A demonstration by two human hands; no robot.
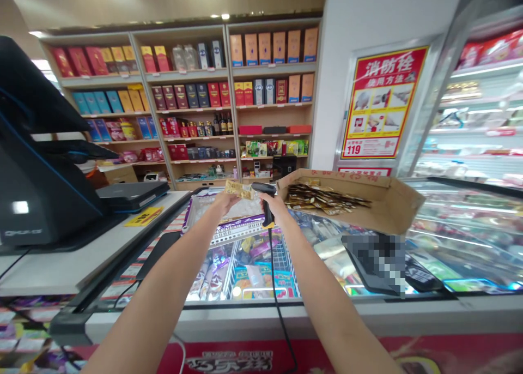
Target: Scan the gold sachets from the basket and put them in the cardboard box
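Note:
My left hand (223,201) holds up a small golden snack packet (239,189) over the freezer chest. My right hand (274,205) grips a black corded barcode scanner (265,195), its head close beside the packet. Its cable (276,287) hangs down toward me. Just right of my right hand an open cardboard box (392,199) rests on the freezer lid, with several more golden packets (324,198) inside.
A glass-topped freezer chest (253,270) full of ice creams lies below my arms. A black till screen (36,161) and a flat black device (131,194) stand on the white counter (61,265) at left. Product shelves (192,101) line the back wall. A red notice (379,104) hangs right.

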